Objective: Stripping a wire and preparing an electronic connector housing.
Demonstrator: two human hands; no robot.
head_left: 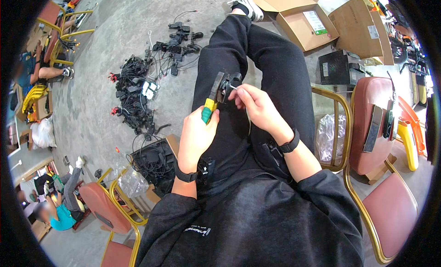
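Observation:
Above my thighs, my left hand [196, 136] is wrapped round a green-and-yellow-handled tool [210, 107], whose dark flat head points away from me. Its exact kind cannot be made out. Against the head sits a small black part [227, 88], partly covered by the tool and fingers. My right hand [258, 106] is closed in a pinch beside this part, with a thin pale piece, perhaps a wire or pin, at its fingertips. Both wrists wear black bands.
Black cabled parts [133, 90] lie piled on the floor at left, near an open box of black cables [154, 159]. Cardboard boxes [305, 25] stand ahead right. Chairs flank me, the right one [374, 124] carrying flat dark pieces. Other people sit far left.

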